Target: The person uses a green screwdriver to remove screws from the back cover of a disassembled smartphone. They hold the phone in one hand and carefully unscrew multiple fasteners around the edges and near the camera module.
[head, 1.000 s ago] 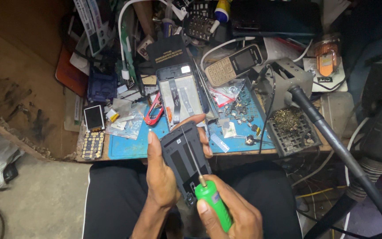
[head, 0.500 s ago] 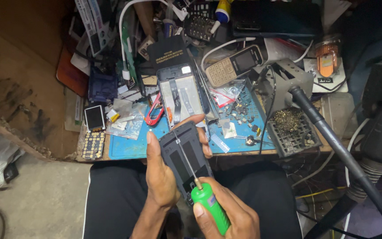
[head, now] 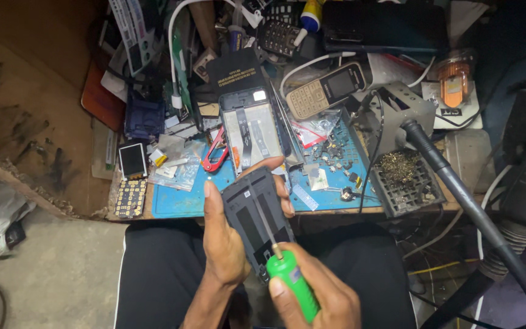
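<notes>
The left hand (head: 223, 240) has its grip clamped on a dark phone shell (head: 255, 213), held over the lap just off the near edge of the bench (head: 178, 204). The right hand (head: 321, 298) has its grip clamped on one green-handled screwdriver (head: 292, 292), its thin shaft laid up across the shell. Open room lies only above the lap; the bench is crowded to its edges. Since the earlier frames the screwdriver handle has shifted slightly right and lower, while the shell stays put. On the bench lie one opened phone (head: 252, 129), one keypad phone (head: 327, 89), one red pair of pliers (head: 215, 152) and one small screen (head: 132, 160).
</notes>
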